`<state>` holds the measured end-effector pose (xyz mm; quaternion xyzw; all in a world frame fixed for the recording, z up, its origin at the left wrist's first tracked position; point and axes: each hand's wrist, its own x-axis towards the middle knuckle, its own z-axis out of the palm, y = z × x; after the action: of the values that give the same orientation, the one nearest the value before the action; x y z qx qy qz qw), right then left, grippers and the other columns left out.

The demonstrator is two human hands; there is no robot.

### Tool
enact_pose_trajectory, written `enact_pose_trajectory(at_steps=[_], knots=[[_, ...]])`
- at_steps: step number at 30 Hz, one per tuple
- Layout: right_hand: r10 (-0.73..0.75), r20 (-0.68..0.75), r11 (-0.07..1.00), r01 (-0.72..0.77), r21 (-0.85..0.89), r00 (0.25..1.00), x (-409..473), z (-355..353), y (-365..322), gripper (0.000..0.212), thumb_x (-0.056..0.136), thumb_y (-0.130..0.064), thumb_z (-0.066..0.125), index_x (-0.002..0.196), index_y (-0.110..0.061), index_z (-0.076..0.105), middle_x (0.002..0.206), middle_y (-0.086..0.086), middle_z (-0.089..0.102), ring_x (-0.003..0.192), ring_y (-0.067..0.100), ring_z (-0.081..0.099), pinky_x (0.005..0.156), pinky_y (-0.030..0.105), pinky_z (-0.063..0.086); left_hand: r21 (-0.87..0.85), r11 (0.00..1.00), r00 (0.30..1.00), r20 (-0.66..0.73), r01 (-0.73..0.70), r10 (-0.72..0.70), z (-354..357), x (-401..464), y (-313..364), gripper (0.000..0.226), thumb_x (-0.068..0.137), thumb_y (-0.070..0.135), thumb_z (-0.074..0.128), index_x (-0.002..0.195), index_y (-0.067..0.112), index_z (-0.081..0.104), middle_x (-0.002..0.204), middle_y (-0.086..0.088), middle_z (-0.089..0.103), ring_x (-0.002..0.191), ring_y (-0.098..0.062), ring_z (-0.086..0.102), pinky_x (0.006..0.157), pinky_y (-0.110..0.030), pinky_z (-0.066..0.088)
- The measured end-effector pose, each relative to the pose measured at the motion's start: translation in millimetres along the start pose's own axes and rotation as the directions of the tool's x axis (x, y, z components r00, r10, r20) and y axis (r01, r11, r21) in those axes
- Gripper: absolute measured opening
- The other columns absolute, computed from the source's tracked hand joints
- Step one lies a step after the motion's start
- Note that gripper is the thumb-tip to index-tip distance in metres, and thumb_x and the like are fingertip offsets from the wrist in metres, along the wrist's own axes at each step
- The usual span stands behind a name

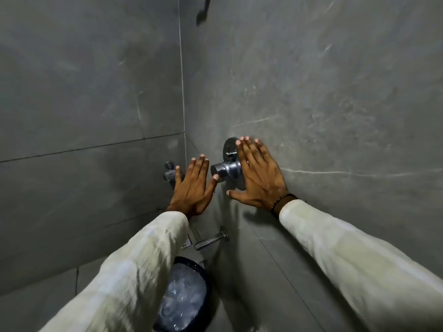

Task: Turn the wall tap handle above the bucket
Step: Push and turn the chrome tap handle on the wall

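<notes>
A chrome wall tap handle (224,170) sticks out of a round chrome plate on the grey tiled wall. My left hand (193,190) is spread flat just left of it, thumb tip touching the knob's front end. My right hand (257,174) is spread flat just right of the handle, fingers over the plate's right side and thumb pointing left below it. Neither hand grips anything. Below, a chrome spout (211,239) juts from the wall over a dark blue bucket (184,295) holding bubbling water.
A small chrome angle valve (169,171) sits on the left wall near the corner. A floor drain grate (187,243) shows beside my left sleeve. A dark shower fitting (203,10) hangs at the top. Grey tiled walls meet in a corner.
</notes>
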<state>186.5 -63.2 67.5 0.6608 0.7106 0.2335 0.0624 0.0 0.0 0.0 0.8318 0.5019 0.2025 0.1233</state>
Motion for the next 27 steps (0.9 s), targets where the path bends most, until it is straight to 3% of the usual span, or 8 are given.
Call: enact_pose_trajectory(at_steps=[4, 10, 13, 19, 22, 24, 25, 27], knots=[[-0.016, 0.012, 0.987, 0.018, -0.157, 1.0, 16, 17, -4, 0.124, 0.092, -0.083, 0.034, 0.158, 0.003, -0.026, 0.173, 0.025, -0.02, 0.163, 0.038, -0.016, 0.126, 0.047, -0.021, -0.018, 0.999, 0.999, 0.014, 0.042, -0.042, 18, 14, -5, 0.069, 0.107, 0.053, 0.015, 0.165, 0.018, 0.006, 0.175, 0.0, -0.002, 0.161, -0.019, -0.007, 0.127, -0.058, -0.01], [-0.002, 0.026, 0.912, 0.013, -0.41, 1.0, 27, 29, -10, 0.121, 0.093, -0.085, 0.022, 0.165, 0.004, -0.015, 0.17, 0.033, -0.021, 0.162, 0.044, -0.016, 0.129, 0.051, -0.015, -0.122, 0.989, 0.996, 0.005, 0.085, -0.085, 42, 30, -7, 0.064, 0.109, 0.048, 0.015, 0.165, 0.018, 0.009, 0.176, 0.0, 0.001, 0.161, -0.019, -0.004, 0.127, -0.06, -0.006], [-0.013, 0.017, 0.849, 0.02, -0.529, 1.0, 28, 34, -12, 0.11, 0.098, -0.075, 0.023, 0.165, 0.004, -0.013, 0.17, 0.034, -0.019, 0.161, 0.047, -0.014, 0.132, 0.052, -0.009, -0.196, 0.975, 0.994, -0.01, 0.108, -0.112, 50, 33, -6, 0.061, 0.11, 0.045, 0.016, 0.164, 0.018, 0.011, 0.176, 0.0, 0.004, 0.161, -0.019, -0.002, 0.128, -0.058, -0.004], [-0.032, -0.014, 0.779, 0.017, -0.626, 0.999, 30, 36, -14, 0.09, 0.106, -0.053, 0.022, 0.165, 0.005, -0.013, 0.172, 0.032, -0.016, 0.162, 0.047, -0.012, 0.132, 0.053, -0.007, -0.339, 0.926, 0.984, 0.008, 0.168, -0.176, 62, 36, -9, 0.061, 0.109, 0.047, 0.017, 0.164, 0.02, 0.016, 0.175, -0.001, 0.009, 0.161, -0.021, 0.003, 0.129, -0.058, 0.001], [-0.028, -0.025, 0.773, 0.006, -0.634, 0.999, 30, 37, -16, 0.089, 0.106, -0.052, 0.022, 0.165, 0.004, -0.012, 0.173, 0.031, -0.015, 0.162, 0.047, -0.011, 0.132, 0.053, -0.007, -0.44, 0.867, 0.97, 0.041, 0.232, -0.239, 68, 37, -10, 0.062, 0.108, 0.051, 0.02, 0.16, 0.019, 0.029, 0.171, -0.005, 0.025, 0.159, -0.025, 0.017, 0.128, -0.06, 0.008], [-0.025, -0.03, 0.771, 0.0, -0.637, 0.999, 30, 38, -15, 0.088, 0.105, -0.052, 0.022, 0.166, 0.004, -0.011, 0.173, 0.031, -0.014, 0.162, 0.047, -0.01, 0.132, 0.054, -0.008, -0.482, 0.841, 0.966, 0.053, 0.246, -0.252, 70, 38, -12, 0.06, 0.107, 0.053, 0.023, 0.145, 0.016, 0.052, 0.152, -0.009, 0.052, 0.144, -0.03, 0.041, 0.121, -0.056, 0.027], [-0.027, -0.03, 0.77, 0.001, -0.638, 0.999, 30, 38, -15, 0.088, 0.105, -0.051, 0.022, 0.166, 0.004, -0.011, 0.173, 0.031, -0.014, 0.162, 0.047, -0.01, 0.131, 0.054, -0.009, -0.52, 0.812, 0.961, 0.079, 0.265, -0.264, 71, 38, -12, 0.061, 0.106, 0.056, 0.025, 0.137, 0.016, 0.059, 0.136, -0.005, 0.06, 0.13, -0.026, 0.051, 0.112, -0.047, 0.035], [-0.03, -0.031, 0.774, 0.003, -0.633, 0.999, 30, 38, -14, 0.089, 0.105, -0.052, 0.024, 0.165, 0.004, -0.01, 0.173, 0.031, -0.013, 0.162, 0.047, -0.009, 0.132, 0.054, -0.008, -0.608, 0.719, 0.94, 0.163, 0.336, -0.301, 71, 35, -12, 0.067, 0.102, 0.066, 0.027, 0.132, 0.019, 0.064, 0.118, 0.004, 0.06, 0.109, -0.018, 0.053, 0.093, -0.033, 0.037]])
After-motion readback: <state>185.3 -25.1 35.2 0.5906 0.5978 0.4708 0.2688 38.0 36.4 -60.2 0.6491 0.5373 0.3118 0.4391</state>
